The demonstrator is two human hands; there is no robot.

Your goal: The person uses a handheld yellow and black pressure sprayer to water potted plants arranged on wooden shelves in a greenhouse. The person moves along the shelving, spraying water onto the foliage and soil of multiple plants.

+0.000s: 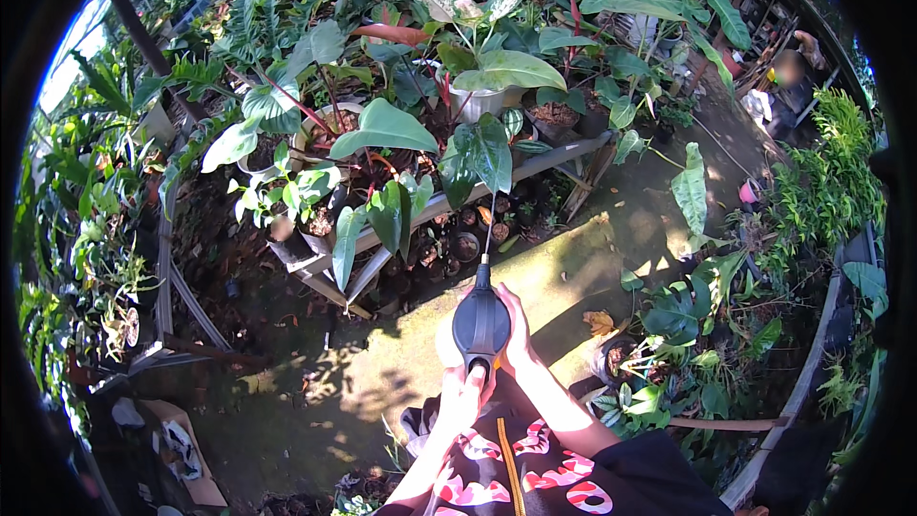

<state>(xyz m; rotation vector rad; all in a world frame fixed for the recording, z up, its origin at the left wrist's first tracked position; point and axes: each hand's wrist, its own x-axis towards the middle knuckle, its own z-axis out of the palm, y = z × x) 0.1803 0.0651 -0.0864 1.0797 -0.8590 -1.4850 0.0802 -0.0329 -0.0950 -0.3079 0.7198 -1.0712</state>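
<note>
Both hands hold a dark sprayer [481,322] with a black oval body and a narrow nozzle, pointed away from me. My left hand [465,390] grips its near end, the thumb on a dark round part. Against the right side of the body rests my right hand [517,322], fingers along it. A thin straight line, a jet or a wand, runs from the nozzle tip up to a glossy green leaf [491,150] at the edge of a slatted bench. Behind that leaf stands a white pot [478,104], with a plant of broad leaves above it.
Large-leaved potted plants crowd the bench, whose wooden edge [430,209] crosses ahead. Small pots [466,246] sit beneath it. A mossy concrete path [573,265] runs between benches. Right of it are a potted plant [617,360] and dense foliage. A person [788,89] is at upper right.
</note>
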